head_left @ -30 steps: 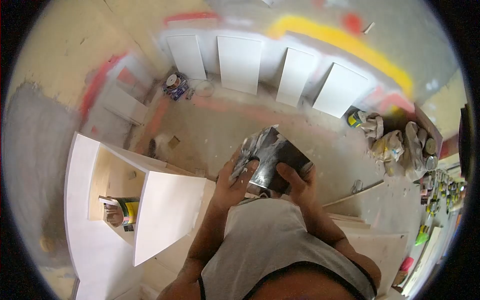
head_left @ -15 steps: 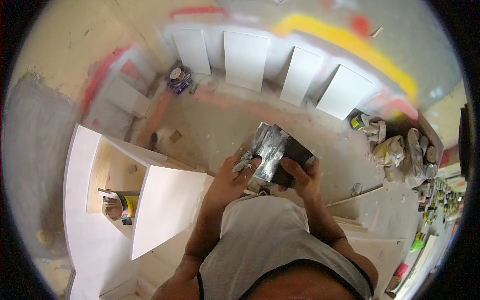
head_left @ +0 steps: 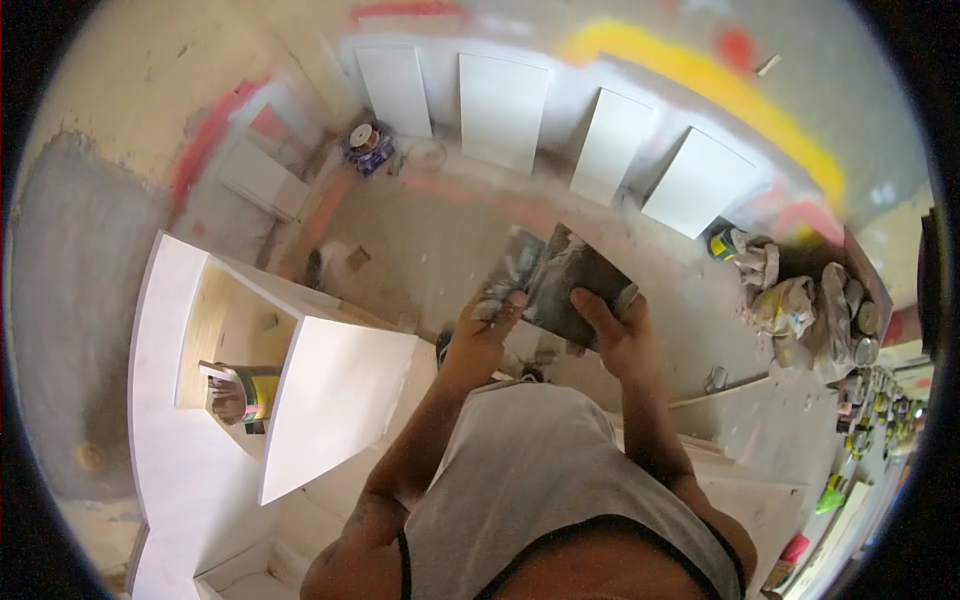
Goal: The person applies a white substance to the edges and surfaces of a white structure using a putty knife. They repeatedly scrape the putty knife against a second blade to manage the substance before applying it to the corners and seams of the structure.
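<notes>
My left hand (head_left: 483,335) grips a thin putty spreader (head_left: 515,262) smeared with whitish paste, the thumb laid along its face. Paste also marks the fingers of that hand. In my right hand (head_left: 624,330) is a broader, dark putty spreader (head_left: 578,290), tilted, with pale residue near its upper corner; the thumb presses on its face. The two blades are side by side in front of my chest, edges close together. Most fingers are hidden behind the blades.
A white cabinet (head_left: 340,385) stands at my left, with a paint can (head_left: 245,392) inside its opening. White panels (head_left: 503,112) lean on the far wall. Bags (head_left: 780,305) and cans are heaped at the right. A spool (head_left: 364,137) sits in the far corner.
The paste-smeared spreader in my left hand has moved left and angled away from the dark one, which it overlapped before. Both hands have risen slightly in view.
</notes>
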